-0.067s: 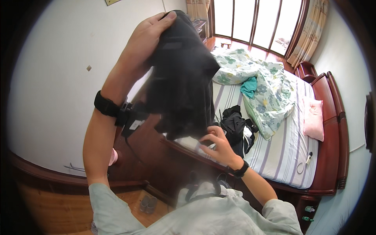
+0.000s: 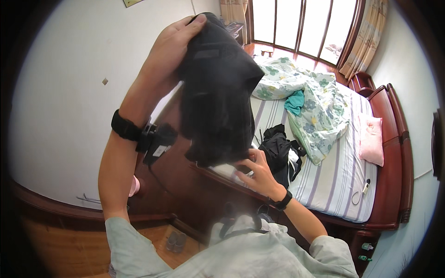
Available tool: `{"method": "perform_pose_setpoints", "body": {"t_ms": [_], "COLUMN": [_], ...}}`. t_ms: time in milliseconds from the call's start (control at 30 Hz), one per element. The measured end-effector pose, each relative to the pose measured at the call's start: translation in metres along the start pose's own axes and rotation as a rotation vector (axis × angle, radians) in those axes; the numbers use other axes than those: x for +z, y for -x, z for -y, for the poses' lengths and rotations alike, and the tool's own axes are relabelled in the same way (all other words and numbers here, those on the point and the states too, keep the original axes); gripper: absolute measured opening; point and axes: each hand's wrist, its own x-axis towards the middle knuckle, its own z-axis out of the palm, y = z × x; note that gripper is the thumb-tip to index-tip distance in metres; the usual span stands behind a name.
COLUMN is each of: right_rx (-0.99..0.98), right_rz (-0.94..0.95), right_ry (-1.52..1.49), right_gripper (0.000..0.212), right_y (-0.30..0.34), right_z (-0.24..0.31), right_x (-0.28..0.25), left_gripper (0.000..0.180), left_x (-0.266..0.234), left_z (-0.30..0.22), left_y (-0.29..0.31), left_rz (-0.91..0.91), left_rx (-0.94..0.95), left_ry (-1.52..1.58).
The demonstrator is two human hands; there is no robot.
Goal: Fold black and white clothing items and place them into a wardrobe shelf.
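Beside the bed (image 2: pixel 331 187), the black cloth (image 2: pixel 218 97) hangs in the air before me because my left hand (image 2: pixel 174 41), closed on its top edge, takes its weight; my right hand (image 2: pixel 263 175), half-curled, is at the lower corner, whether gripping I cannot tell.

Pink pillow (image 2: pixel 371 142), floral quilt (image 2: pixel 322 109) on striped sheet (image 2: pixel 331 185); slippers (image 2: pixel 172 240) on floor (image 2: pixel 60 245).

Bare left hand (image 2: pixel 178 37): upper centre-left, raised, pinched closed | left forearm (image 2: pixel 113 171): near-vertical, left | bare right hand (image 2: pixel 263 177): below centre, half-curled, unclenched | right forearm (image 2: pixel 306 219): slanting, lower right
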Motion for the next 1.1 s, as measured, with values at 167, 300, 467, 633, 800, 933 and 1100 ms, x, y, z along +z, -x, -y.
{"method": "perform_pose_setpoints", "body": {"t_ms": [167, 300, 467, 633, 800, 933, 1100], "right_rx": [-0.031, -0.054, 0.429, 0.400, 0.000, 0.168, 0.089], "right_rz": [-0.177, -0.141, 0.002, -0.316, -0.351, 0.013, 0.074], "right_ry": [0.235, 0.170, -1.318, -0.726, -0.494, -0.414, -0.176], "right_gripper": [0.069, 0.073, 0.066, 0.063, 0.051, 0.030, 0.022], "right_y": [-0.003, 0.000, 0.004, 0.026, -0.016, -0.059, -0.071], "right_z": [0.023, 0.005, -0.019, -0.046, 0.034, 0.062, 0.057], "right_x": [0.006, 0.023, 0.010, -0.034, -0.086, -0.090, -0.065], "left_gripper": [0.026, 0.040, 0.038, 0.030, 0.062, 0.103, 0.086], "left_x": [0.005, -0.025, -0.054, -0.065, -0.079, -0.005, 0.095], "left_z": [-0.005, -0.009, -0.003, 0.055, 0.171, 0.213, 0.211], "left_y": [0.013, 0.012, 0.030, 0.066, 0.148, 0.199, 0.195], "left_rz": [-0.160, -0.054, -0.013, -0.186, -0.298, -0.012, 0.206], "left_rx": [0.043, 0.120, 0.121, 0.184, -0.270, -0.373, -0.268], "left_ry": [0.209, 0.310, 0.426, 0.370, 0.307, -0.112, -0.180]}}
